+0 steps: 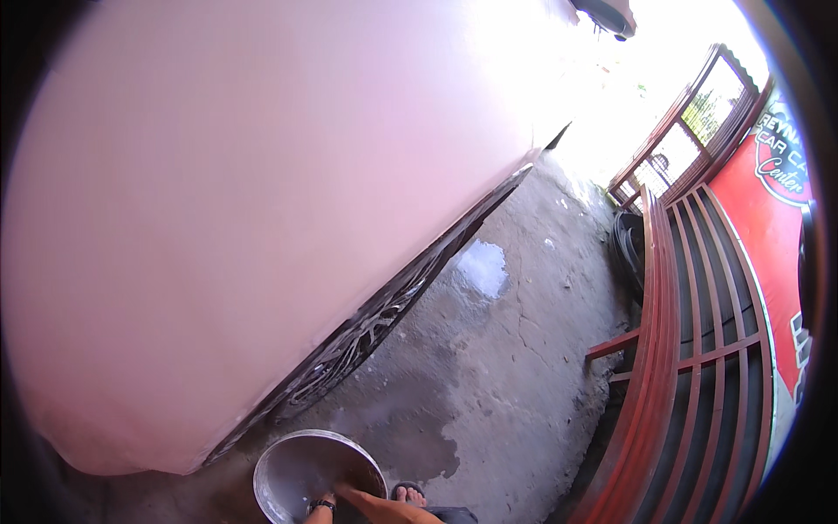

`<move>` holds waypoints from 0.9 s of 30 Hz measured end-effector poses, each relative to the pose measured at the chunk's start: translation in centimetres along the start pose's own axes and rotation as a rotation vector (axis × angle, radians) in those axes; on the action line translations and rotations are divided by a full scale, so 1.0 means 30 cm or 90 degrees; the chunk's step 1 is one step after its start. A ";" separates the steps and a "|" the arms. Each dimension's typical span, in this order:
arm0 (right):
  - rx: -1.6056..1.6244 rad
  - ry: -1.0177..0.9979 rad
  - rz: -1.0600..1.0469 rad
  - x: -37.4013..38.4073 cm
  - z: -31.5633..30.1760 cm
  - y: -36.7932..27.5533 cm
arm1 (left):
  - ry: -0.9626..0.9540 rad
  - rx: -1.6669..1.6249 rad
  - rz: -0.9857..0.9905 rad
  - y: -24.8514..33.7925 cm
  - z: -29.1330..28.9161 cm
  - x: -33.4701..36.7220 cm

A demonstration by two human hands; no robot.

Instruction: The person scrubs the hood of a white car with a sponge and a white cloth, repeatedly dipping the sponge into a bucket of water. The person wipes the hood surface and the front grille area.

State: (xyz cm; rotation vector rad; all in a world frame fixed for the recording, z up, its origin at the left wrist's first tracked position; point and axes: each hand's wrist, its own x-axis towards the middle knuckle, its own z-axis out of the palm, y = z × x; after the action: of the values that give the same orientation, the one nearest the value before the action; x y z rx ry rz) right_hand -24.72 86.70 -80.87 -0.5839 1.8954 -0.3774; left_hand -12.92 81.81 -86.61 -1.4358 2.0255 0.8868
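A wide round basin (297, 456) with a pale, worn rim stands on the ground at the bottom of the head view. Both of my arms reach down into it. My left hand (328, 499), with a dark band at the wrist, is low inside the basin. Close beside it, my right hand (346, 492) dips in from the lower right. The murky inside of the basin hides the fingers of both hands, and whatever they may touch or hold cannot be made out.
A huge pale pink surface (227, 210) with a dark, white-streaked lower edge (375, 327) rises on the left. Wet patches (410, 437) darken the concrete. My sandalled foot (408, 494) is beside the basin. A red slatted bench (659, 349), dark tyre-like rings (627, 249) and a red banner (742, 227) line the right.
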 end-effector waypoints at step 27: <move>0.412 0.920 -0.587 -1.317 -1.561 -1.230 | 0.445 0.088 0.834 1.210 -2.282 -1.447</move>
State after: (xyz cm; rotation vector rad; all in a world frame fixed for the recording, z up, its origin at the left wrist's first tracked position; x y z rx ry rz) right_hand -47.44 77.68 -13.66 -0.7707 2.3815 -2.4152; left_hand -35.40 66.01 -2.15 -0.1174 3.5142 0.6342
